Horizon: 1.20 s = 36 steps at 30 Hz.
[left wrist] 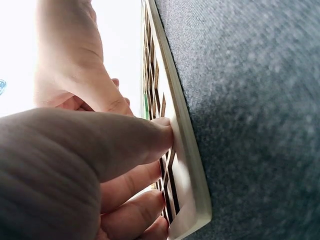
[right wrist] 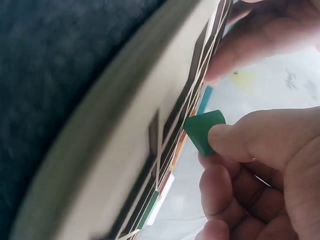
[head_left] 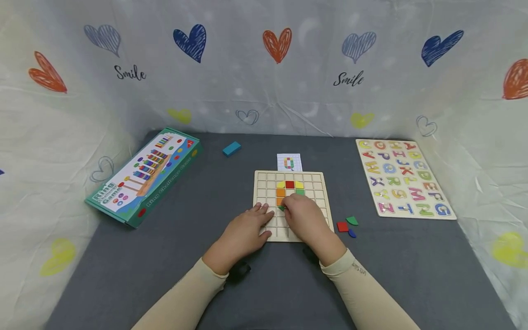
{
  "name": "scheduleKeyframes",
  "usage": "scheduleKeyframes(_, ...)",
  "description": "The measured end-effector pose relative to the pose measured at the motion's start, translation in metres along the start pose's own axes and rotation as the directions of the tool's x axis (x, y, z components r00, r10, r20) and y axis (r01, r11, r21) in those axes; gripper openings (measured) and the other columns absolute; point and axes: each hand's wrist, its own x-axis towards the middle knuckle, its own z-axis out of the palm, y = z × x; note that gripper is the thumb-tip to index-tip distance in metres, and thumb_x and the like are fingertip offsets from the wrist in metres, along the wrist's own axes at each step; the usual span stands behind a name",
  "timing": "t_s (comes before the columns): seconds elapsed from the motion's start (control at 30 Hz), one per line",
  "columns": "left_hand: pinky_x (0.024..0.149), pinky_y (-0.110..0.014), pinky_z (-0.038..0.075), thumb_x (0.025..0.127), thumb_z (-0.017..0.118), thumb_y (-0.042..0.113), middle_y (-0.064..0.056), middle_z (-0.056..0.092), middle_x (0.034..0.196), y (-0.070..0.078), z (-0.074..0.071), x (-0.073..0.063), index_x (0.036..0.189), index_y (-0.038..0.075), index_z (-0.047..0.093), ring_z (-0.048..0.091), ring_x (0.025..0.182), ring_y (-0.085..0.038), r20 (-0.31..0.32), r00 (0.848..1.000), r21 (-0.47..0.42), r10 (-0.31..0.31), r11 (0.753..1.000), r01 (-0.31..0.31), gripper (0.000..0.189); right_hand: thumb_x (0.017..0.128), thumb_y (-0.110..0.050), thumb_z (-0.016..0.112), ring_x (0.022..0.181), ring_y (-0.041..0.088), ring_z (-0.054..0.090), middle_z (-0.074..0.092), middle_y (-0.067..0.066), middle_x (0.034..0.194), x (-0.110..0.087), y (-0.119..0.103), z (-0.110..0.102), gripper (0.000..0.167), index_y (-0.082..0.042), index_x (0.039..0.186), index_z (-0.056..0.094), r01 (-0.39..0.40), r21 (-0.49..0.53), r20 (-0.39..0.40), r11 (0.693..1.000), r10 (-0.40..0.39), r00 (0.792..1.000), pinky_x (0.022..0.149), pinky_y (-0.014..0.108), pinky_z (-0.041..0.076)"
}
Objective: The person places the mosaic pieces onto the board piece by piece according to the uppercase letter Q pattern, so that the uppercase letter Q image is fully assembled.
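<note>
Slippage of the green piece (right wrist: 205, 131) as the likeliest mishap: pinched near one end, tilted rather than flat, just on the near side of the lower orange square (head_left: 280, 201) over the gridded board (head_left: 315, 189). Could catch on a grid ridge, twist, and settle crooked or in a neighbouring cell, because of that tilt and of cells largely hidden beneath the right hand (head_left: 307, 217). Might also nudge the lower orange square out of line through a brushing fingertip. Skidding of the board over the desk (head_left: 173, 266) possible too, given any slackening of the left hand (head_left: 246, 229); likewise a stray sweep of the right wrist into the loose red square (head_left: 343, 227), loose green piece (head_left: 352, 221) and blue piece (head_left: 352, 233), all just beyond the board's right edge. As for pose: right sleeve (head_left: 365, 291) angled in from lower right, thumb and forefinger closed on the green piece, remaining fingers (right wrist: 216, 187) curled in, with nothing else visibly gripped. Left sleeve (head_left: 185, 293) in from lower left, palm down at the near left corner, fingers spread and nearly straight, thumb against the rim, no piece held. Contact between green piece and board: impossible to tell.
</note>
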Motion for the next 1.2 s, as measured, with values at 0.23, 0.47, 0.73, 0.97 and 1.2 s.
scheduleKeyframes(0.23, 0.127, -0.056, 0.042, 0.103, 0.077, 0.03, -0.008, 0.051, 0.168, -0.001, 0.001, 0.0, 0.156, 0.015, 0.063, 0.043, 0.161, -0.029, -0.006, 1.0, -0.004, 0.005, 1.0, -0.005, 0.057, 0.095, -0.002, 0.08, 0.086, 0.024, 0.072, 0.076, 0.007, 0.096, -0.001, -0.005, 0.002, 0.01, -0.009, 0.103, 0.08, 0.0, 0.009, 0.072, 1.0, -0.001, 0.997, 0.084, 0.044, 0.064)
scheduleKeyframes(0.47, 0.126, -0.056, 0.043, 0.103, 0.077, 0.029, -0.01, 0.052, 0.167, -0.002, 0.0, -0.001, 0.155, 0.014, 0.063, 0.044, 0.16, -0.032, -0.012, 1.0, 0.007, 0.021, 1.0, -0.02, 0.057, 0.097, -0.007, 0.08, 0.087, 0.023, 0.072, 0.075, 0.006, 0.097, 0.002, -0.005, 0.006, 0.008, -0.01, 0.104, 0.08, -0.036, -0.001, 0.113, 0.999, 0.036, 0.993, 0.084, 0.044, 0.063)
scheduleKeyframes(0.73, 0.126, -0.056, 0.043, 0.102, 0.077, 0.029, -0.009, 0.052, 0.167, -0.002, 0.001, -0.001, 0.156, 0.015, 0.063, 0.045, 0.16, -0.031, -0.013, 1.0, 0.007, 0.016, 1.0, -0.016, 0.057, 0.099, -0.01, 0.079, 0.088, 0.026, 0.073, 0.076, 0.007, 0.099, 0.005, -0.003, 0.003, 0.006, -0.008, 0.105, 0.079, -0.049, -0.006, 0.123, 0.999, 0.05, 0.991, 0.085, 0.046, 0.064)
scheduleKeyframes(0.97, 0.126, -0.056, 0.044, 0.103, 0.077, 0.029, -0.01, 0.052, 0.168, -0.002, 0.0, 0.001, 0.156, 0.014, 0.062, 0.044, 0.16, -0.032, -0.007, 1.0, 0.011, 0.017, 1.0, -0.016, 0.057, 0.099, -0.012, 0.081, 0.091, 0.027, 0.073, 0.076, 0.008, 0.1, 0.008, -0.004, 0.001, 0.009, -0.008, 0.107, 0.08, -0.083, -0.008, 0.156, 0.997, 0.083, 0.984, 0.088, 0.047, 0.063)
scheduleKeyframes(1.2, 0.127, -0.055, 0.042, 0.103, 0.077, 0.03, -0.009, 0.05, 0.168, -0.002, 0.0, 0.0, 0.157, 0.014, 0.061, 0.042, 0.161, -0.03, 0.001, 1.0, 0.011, 0.01, 1.0, -0.01, 0.058, 0.1, -0.011, 0.078, 0.094, 0.025, 0.072, 0.078, 0.007, 0.105, 0.005, 0.0, -0.008, 0.013, -0.009, 0.113, 0.08, -0.127, 0.071, 0.192, 0.989, 0.111, 0.975, 0.091, 0.046, 0.063)
